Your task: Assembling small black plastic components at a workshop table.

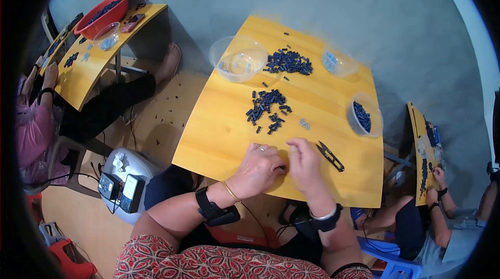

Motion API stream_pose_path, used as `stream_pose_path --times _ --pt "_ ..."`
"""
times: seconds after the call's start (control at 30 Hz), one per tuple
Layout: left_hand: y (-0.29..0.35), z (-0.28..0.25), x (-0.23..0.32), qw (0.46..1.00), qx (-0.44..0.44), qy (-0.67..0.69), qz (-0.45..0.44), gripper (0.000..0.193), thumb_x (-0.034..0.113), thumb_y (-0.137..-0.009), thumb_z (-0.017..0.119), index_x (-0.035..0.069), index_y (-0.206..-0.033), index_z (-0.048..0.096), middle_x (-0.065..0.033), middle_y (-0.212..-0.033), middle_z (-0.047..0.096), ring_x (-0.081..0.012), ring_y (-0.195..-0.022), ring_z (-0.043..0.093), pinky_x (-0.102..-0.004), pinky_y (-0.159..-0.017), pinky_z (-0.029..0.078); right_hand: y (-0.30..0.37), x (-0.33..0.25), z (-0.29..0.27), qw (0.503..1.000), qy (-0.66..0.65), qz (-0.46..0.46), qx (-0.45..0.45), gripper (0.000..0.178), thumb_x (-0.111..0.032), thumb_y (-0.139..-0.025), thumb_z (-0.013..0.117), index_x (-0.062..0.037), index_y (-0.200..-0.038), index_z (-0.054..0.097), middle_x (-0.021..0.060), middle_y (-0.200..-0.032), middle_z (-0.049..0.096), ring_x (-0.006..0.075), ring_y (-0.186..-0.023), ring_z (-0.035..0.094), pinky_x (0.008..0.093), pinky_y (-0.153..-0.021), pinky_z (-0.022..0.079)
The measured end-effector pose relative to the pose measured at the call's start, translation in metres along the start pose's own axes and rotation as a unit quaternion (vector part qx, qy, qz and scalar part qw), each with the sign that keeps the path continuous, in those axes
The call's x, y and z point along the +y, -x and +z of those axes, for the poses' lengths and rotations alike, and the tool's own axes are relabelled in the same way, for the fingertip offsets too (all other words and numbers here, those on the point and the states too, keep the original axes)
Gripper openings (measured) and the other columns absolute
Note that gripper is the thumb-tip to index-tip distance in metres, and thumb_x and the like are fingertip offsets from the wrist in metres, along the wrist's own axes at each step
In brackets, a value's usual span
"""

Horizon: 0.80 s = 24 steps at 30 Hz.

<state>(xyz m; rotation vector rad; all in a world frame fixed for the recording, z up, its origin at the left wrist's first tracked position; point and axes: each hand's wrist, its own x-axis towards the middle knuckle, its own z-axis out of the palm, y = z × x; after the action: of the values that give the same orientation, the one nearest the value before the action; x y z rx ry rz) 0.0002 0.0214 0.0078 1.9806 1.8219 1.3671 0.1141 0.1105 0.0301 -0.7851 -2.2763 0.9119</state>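
Both hands meet over the near edge of a yellow wooden table (219,141). My left hand (259,168) is closed, and the end of a small dark blue cylindrical piece (282,168) shows at its fingers. Close beside it my right hand (305,166) has its fingers curled together; what they hold, if anything, is hidden. Beyond the hands lies a loose pile of small dark blue pieces (265,104), with a larger pile (289,63) farther back. A few small clear pieces (304,124) lie right of the nearer pile. Black thread snips (330,156) rest right of my right hand.
A clear bowl (238,73) stands at the far left, another with clear pieces (346,65) at the far right, and a tub of dark pieces (365,129) at the right edge. Other people work at tables on both sides. A stool (125,156) holding a phone stands left.
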Motion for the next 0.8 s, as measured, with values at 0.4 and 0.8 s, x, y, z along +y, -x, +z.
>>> stream_pose_path --times 0.4,0.8 --pt "0.006 0.01 -0.004 0.998 0.031 -0.04 -0.024 0.003 0.005 -0.061 0.059 0.007 -0.061 0.056 -0.0055 -0.066 0.052 -0.0238 -0.067 0.051 -0.0337 -0.067 0.035 -0.006 0.009 0.019 0.976 0.17 -0.137 0.012 0.009 -0.006 -0.071 0.044 -0.0067 -0.077 0.05 0.0121 -0.074 0.053 0.0309 -0.073 0.047 0.0413 -0.065 0.034" --pt "0.012 0.012 0.004 0.995 0.085 -0.041 -0.012 0.006 0.003 -0.059 0.058 0.007 -0.059 0.055 -0.006 -0.063 0.052 -0.0244 -0.063 0.051 -0.0341 -0.066 0.036 -0.01 0.022 0.029 0.985 0.075 -0.14 0.071 0.007 -0.003 -0.067 0.044 -0.0059 -0.067 0.051 0.0109 -0.068 0.052 0.0309 -0.068 0.047 0.0415 -0.063 0.036"
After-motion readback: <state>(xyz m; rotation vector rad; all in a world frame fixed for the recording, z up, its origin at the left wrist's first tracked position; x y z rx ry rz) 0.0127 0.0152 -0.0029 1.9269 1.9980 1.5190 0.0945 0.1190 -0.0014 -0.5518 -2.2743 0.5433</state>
